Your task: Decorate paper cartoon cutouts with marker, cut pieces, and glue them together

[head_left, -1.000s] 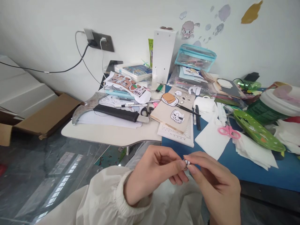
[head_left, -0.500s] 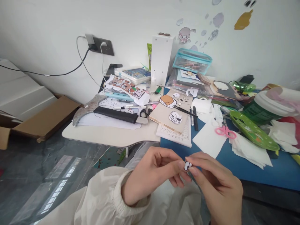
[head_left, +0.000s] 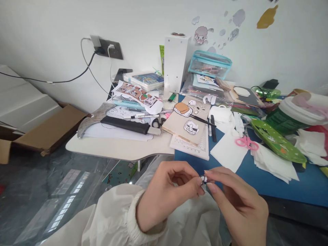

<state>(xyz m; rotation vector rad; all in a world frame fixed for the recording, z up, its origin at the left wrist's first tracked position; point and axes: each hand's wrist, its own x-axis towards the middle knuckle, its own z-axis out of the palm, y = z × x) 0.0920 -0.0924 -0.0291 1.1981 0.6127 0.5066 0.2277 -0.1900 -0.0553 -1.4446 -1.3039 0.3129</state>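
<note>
Nearest, above the lap and just short of the near edge of the blue tabletop [head_left: 256, 177], the left hand [head_left: 166, 191] and the right hand [head_left: 238, 205] met fingertip to fingertip. Each was closed narrowly, thumb and forefinger pinching the one small black-and-white paper cut-out [head_left: 203, 179] between them. That piece looked already cut free but not yet laid down or stuck anywhere, so the work seemed partway. Beyond it on the tabletop lay one blank white paper sheet [head_left: 227, 152] and one pair of pink-handled scissors [head_left: 246, 142], both untouched. Further in, at the tabletop's left edge, one tan cardboard board [head_left: 179, 128] carried two finished-looking pieces: one black-and-white figure [head_left: 191, 127] and one orange-topped figure [head_left: 182, 109]. At the far edge, by the wall, sat one turquoise clear zip pouch [head_left: 209, 64]
</note>
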